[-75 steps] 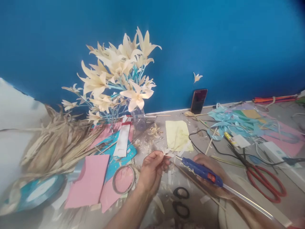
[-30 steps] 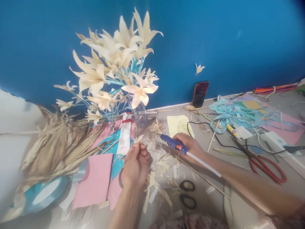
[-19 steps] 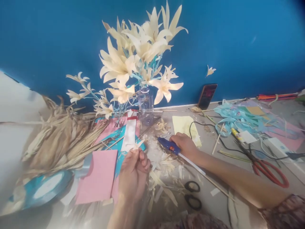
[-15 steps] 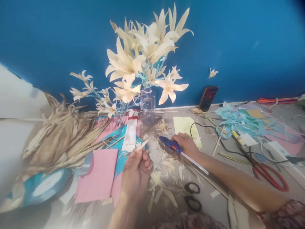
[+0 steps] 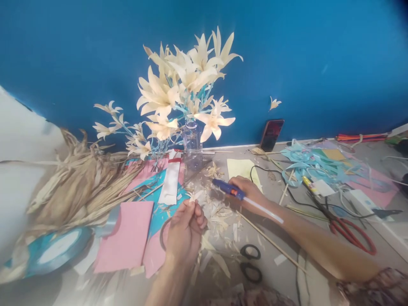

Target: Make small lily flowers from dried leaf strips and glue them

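Between thumb and fingers, my left hand (image 5: 186, 229) pinches a small pale flower (image 5: 193, 196), its petals pointing up. My right hand (image 5: 247, 193) grips a blue hot glue gun (image 5: 228, 188). The gun's nozzle points left, toward the flower but apart from it, and a clear glue stick (image 5: 263, 209) sticks out of its back end. Cream shavings and cut petals (image 5: 221, 216) litter the surface under both hands. Behind them a clear bottle (image 5: 192, 144) holds tall cream flowers (image 5: 188, 76) on blue stems.
Dried husks (image 5: 76, 178), a blue ribbon roll (image 5: 59, 250) and pink paper (image 5: 124, 236) lie left. Black-handled scissors (image 5: 251, 263) lie in front; red-handled scissors (image 5: 352, 236), blue ribbon (image 5: 301, 159) and a power strip (image 5: 366, 208) are right. A phone (image 5: 272, 135) leans on the wall.
The view has shifted slightly, so the vase flowers appear lower and further left. My left hand has turned the small flower more upright and sits closer to the glue gun. Both grips are unchanged.
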The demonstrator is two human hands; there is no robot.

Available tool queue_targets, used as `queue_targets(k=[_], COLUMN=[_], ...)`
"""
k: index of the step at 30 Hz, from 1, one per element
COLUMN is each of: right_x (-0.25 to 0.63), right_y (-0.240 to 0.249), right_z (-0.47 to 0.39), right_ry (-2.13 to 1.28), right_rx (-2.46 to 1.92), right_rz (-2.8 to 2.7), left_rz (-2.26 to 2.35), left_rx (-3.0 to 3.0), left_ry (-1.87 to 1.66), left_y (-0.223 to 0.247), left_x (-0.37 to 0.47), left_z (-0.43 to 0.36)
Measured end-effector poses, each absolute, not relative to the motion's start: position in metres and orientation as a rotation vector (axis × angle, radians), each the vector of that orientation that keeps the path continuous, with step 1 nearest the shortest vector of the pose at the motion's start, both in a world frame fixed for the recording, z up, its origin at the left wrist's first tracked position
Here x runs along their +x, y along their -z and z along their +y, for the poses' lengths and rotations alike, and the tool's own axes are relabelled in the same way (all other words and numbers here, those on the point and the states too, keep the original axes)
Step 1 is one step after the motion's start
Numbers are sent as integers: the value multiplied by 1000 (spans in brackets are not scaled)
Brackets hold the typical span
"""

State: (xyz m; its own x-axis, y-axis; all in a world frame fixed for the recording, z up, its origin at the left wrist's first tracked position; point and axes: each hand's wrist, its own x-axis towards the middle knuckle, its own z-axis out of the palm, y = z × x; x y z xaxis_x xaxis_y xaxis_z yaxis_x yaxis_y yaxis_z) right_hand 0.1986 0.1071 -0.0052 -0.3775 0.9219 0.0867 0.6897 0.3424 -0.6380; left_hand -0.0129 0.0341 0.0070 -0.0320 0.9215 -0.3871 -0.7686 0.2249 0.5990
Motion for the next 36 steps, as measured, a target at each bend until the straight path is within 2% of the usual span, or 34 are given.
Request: queue_targets(k=[5, 12, 18, 25, 29, 36], right_x=[191, 190, 193, 199, 200, 208], right_y=[15, 23, 2, -29, -31, -30], right_z=[105, 107, 99, 80, 71, 65], right_ry=[-523, -475, -926, -1376, -1539, -1581], right_rx=[-1460, -1352, -1451, -1307, -1293, -1260], right_rz=[-2468, -2448, -1588, -1118, -1028, -1088], left_rz=[829, 807, 788, 835, 933, 1020], left_rx=[241, 216, 249, 393, 650, 915], left_ry=[-1399, -1408, -1367, -1275, -1206, -1027], left_y=[-4, -3, -5, -24, -22, -16], left_x=[-17, -22, -19, 2, 14, 24], left_z=[32, 31, 29, 24, 27, 29])
